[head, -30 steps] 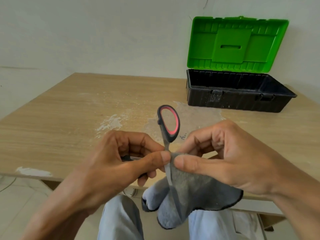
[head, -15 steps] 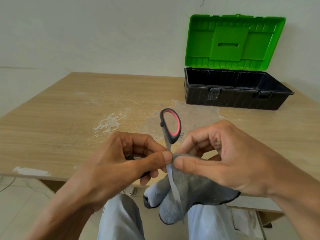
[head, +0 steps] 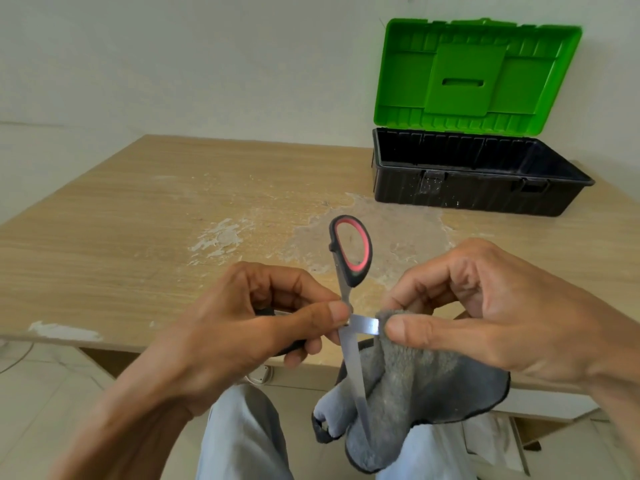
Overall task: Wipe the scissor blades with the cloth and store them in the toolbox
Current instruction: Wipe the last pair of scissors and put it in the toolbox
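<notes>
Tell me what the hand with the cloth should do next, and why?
Probably slide the right hand, pinching the grey cloth around one blade of the open scissors, outward toward that blade's tip. The left hand grips the scissors at the pivot, steadying them, and the tip is hidden in the cloth.

L hand (head: pixel 263 323), centre-left of frame: fingers curled under, thumb stretched fwd w/ tip by the pivot of the scissors (head: pixel 352 356), which it grips. R hand (head: pixel 485 306), centre-right: thumb & forefinger pinch the cloth (head: pixel 408 393) onto one blade, other fingers curled in. Forearms enter from lower-left & lower-right corners; thumb tips near, not touching.
</notes>
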`<control>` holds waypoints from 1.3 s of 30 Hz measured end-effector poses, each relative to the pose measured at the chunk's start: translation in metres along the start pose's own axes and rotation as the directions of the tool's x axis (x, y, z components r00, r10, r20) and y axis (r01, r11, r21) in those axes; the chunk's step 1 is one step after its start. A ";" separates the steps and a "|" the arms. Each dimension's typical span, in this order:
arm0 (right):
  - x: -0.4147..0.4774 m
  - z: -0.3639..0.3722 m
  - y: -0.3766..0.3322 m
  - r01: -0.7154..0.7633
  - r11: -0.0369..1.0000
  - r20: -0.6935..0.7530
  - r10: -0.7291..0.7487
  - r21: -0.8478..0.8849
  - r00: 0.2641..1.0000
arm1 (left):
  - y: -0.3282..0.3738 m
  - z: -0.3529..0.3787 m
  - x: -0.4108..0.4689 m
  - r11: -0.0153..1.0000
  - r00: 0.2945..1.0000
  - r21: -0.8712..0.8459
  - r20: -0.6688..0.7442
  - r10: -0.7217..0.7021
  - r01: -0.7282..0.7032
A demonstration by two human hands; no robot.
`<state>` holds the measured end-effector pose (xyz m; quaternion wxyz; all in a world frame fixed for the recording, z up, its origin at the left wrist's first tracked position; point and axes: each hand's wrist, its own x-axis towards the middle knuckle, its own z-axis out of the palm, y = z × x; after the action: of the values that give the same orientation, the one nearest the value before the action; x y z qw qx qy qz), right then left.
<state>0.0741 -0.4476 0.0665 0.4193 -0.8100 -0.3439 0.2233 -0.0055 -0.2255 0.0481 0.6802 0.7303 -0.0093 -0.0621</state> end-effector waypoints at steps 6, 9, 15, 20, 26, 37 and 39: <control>0.002 -0.004 0.000 0.020 1.000 -0.048 -0.020 -0.012 0.999 | 0.000 -0.007 0.002 1.000 0.999 -0.005 -0.032 0.009 -0.009; 0.006 -0.003 -0.004 0.045 0.999 -0.109 -0.046 -0.011 0.993 | 0.001 -0.007 0.004 0.999 0.997 0.014 -0.072 0.038 -0.037; 0.019 0.010 -0.012 0.071 0.997 -0.119 -0.067 0.029 0.991 | 0.006 -0.002 0.006 0.991 0.993 0.088 -0.050 0.109 -0.105; 0.012 -0.008 -0.008 0.025 0.996 -0.099 -0.017 0.081 0.995 | 0.007 -0.017 -0.001 0.994 0.987 0.009 -0.118 0.114 -0.113; 0.003 -0.007 0.000 0.086 0.987 -0.181 -0.060 0.137 0.982 | 0.000 -0.021 0.000 0.992 0.987 0.021 -0.100 0.127 -0.125; -0.015 -0.010 0.016 0.146 0.946 -0.339 -0.041 0.291 0.940 | 0.001 -0.025 -0.005 0.988 0.975 -0.032 -0.170 0.142 -0.150; -0.020 -0.013 0.018 0.155 0.925 -0.357 -0.023 0.346 0.934 | 0.002 -0.025 -0.006 0.989 0.974 -0.032 -0.181 0.138 -0.146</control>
<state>0.0760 -0.4763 0.0603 0.6275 -0.7267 -0.2533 0.1183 -0.0083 -0.1999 0.0519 0.6973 0.7149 0.0006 0.0521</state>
